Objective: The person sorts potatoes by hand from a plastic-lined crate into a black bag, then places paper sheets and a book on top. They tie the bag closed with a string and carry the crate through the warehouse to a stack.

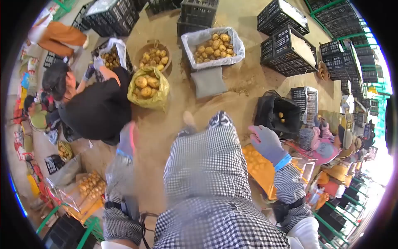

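Note:
My left hand [126, 140], in a grey glove with a pink side, is seen edge-on beside a co-worker's dark shirt; it seems to hold nothing, its fingers stretched forward. On the other side, my right hand [268, 144] in a grey glove hangs in the air with fingers apart and nothing in them. Beneath it is an orange container [259, 164] of potatoes. A black-lined crate [277, 112] with a few potatoes stands just beyond that hand. Ahead of my left hand is a yellow-green sack [159, 93] of potatoes. My checked apron [207, 166] fills the middle.
A white-lined crate [239, 54] of potatoes stands ahead, behind a grey cushion [208, 82]. A round basin [166, 66] of potatoes is left of it. Black crates [275, 54] stand right. A co-worker [97, 106] bends over a lined crate at left; people in pink [325, 145] are at right.

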Tool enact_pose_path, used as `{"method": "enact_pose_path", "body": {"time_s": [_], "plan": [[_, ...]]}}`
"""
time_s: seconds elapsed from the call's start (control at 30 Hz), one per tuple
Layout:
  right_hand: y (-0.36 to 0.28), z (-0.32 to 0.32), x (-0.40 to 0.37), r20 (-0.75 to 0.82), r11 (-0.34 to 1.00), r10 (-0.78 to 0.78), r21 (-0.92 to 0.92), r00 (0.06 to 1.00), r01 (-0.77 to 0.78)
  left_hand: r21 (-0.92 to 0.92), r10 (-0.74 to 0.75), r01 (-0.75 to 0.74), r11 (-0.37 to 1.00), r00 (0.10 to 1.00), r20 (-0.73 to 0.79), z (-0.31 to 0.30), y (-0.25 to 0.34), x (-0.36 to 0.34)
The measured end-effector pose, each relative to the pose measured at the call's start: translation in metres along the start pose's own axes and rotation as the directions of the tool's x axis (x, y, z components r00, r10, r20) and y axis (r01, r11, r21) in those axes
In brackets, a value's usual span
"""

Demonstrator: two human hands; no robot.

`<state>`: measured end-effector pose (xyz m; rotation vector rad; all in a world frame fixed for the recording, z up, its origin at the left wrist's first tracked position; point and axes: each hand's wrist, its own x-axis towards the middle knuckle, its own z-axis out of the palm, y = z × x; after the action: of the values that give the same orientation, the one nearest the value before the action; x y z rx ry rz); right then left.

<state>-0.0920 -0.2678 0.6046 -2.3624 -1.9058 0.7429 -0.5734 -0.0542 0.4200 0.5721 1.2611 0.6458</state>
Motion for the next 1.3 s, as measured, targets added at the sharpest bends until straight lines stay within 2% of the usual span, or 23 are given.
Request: {"method": "enact_pose_path", "body": {"time_s": [0.03, 0.07, 0.13, 0.2, 0.27, 0.3, 0.37, 0.43, 0.47, 0.53, 0.6, 0.7, 0.8, 0.9, 0.93, 1.0, 1.07, 1.1, 1.17, 1.2, 1.3], "plan": [[0.000, 0.003, 0.000, 0.058, 0.999, 0.008, 0.035, 0.998, -0.010, 0.012, -0.065, 0.066, 0.998, 0.994, -0.091, 0.043, 0.036, 0.002], [0.001, 0.007, -0.003, 0.097, 0.997, 0.014, 0.069, 0.995, -0.021, 0.068, -0.073, 0.079, 0.995, 0.994, -0.080, 0.060, 0.048, 0.019], [0.008, 0.020, -0.009, 0.155, 0.989, 0.020, 0.139, 0.988, -0.042, 0.072, -0.106, 0.101, 0.992, 0.992, 0.075, 0.100, 0.073, 0.046], [0.022, 0.035, -0.007, 0.200, 0.978, 0.009, 0.202, 0.980, -0.050, 0.173, -0.047, 0.021, 0.985, 0.988, 0.148, 0.134, 0.087, 0.058], [0.012, 0.027, 0.008, 0.195, 0.989, 0.001, 0.143, 0.981, -0.030, 0.207, -0.040, -0.003, 0.978, 0.978, 0.203, 0.140, 0.082, 0.062], [0.011, 0.026, 0.020, 0.183, 0.993, -0.006, 0.118, 0.983, -0.015, 0.172, -0.053, 0.023, 0.985, 0.984, 0.173, 0.135, 0.073, 0.069], [0.015, 0.027, 0.046, 0.298, 0.993, 0.001, 0.109, 0.955, -0.035, 0.135, -0.105, 0.088, 0.987, 0.987, 0.122, 0.110, 0.048, 0.077], [0.011, 0.023, 0.080, 0.361, 0.998, -0.001, 0.066, 0.932, -0.024, 0.143, -0.207, 0.215, 0.966, 0.976, -0.068, 0.056, 0.003, 0.087], [0.008, 0.018, 0.091, 0.282, 0.997, -0.035, 0.079, 0.959, 0.013, 0.135, -0.246, 0.267, 0.954, 0.957, -0.156, 0.028, -0.017, 0.090], [0.004, 0.012, 0.117, 0.188, 0.988, -0.073, 0.144, 0.979, 0.046, 0.028, -0.351, 0.357, 0.934, 0.929, -0.120, -0.023, -0.043, 0.077], [0.002, 0.011, 0.130, 0.161, 0.981, -0.103, 0.178, 0.982, 0.074, -0.031, -0.383, 0.398, 0.917, 0.854, -0.353, -0.012, -0.049, 0.048], [0.007, 0.016, 0.145, 0.211, 0.980, -0.108, 0.188, 0.971, 0.068, -0.153, -0.529, 0.511, 0.846, 0.767, -0.362, -0.020, -0.071, 0.035], [0.022, 0.014, 0.146, 0.319, 0.987, -0.076, 0.161, 0.945, 0.025, -0.153, -0.582, 0.567, 0.809, 0.740, -0.337, -0.011, -0.103, 0.043], [0.049, 0.019, 0.141, 0.226, 0.975, -0.005, 0.219, 0.974, -0.046, -0.028, -0.537, 0.554, 0.832, 0.792, -0.290, 0.051, -0.083, 0.076], [0.056, 0.015, 0.140, 0.252, 0.968, 0.089, 0.208, 0.964, -0.144, 0.047, -0.528, 0.558, 0.829, 0.807, -0.265, 0.073, -0.074, 0.096], [0.075, 0.014, 0.131, 0.295, 0.894, 0.163, 0.359, 0.941, -0.267, 0.205, -0.519, 0.556, 0.806, 0.829, -0.208, 0.116, -0.057, 0.132], [0.089, 0.010, 0.120, 0.334, 0.789, 0.240, 0.480, 0.912, -0.383, 0.256, -0.504, 0.497, 0.829, 0.863, -0.045, 0.149, -0.043, 0.180], [0.099, 0.011, 0.115, 0.339, 0.739, 0.263, 0.531, 0.903, -0.414, 0.279, -0.444, 0.442, 0.853, 0.894, -0.057, 0.187, -0.023, 0.197], [0.120, 0.014, 0.104, 0.331, 0.643, 0.285, 0.630, 0.900, -0.435, 0.306, -0.342, 0.334, 0.891, 0.939, -0.029, 0.268, 0.013, 0.225], [0.129, 0.012, 0.109, 0.364, 0.547, 0.300, 0.691, 0.882, -0.472, 0.311, -0.310, 0.294, 0.904, 0.951, 0.003, 0.301, 0.021, 0.244], [0.190, 0.034, 0.128, 0.403, 0.511, 0.241, 0.721, 0.883, -0.468, 0.340, -0.234, 0.183, 0.922, 0.965, 0.116, 0.388, 0.013, 0.295]]}}
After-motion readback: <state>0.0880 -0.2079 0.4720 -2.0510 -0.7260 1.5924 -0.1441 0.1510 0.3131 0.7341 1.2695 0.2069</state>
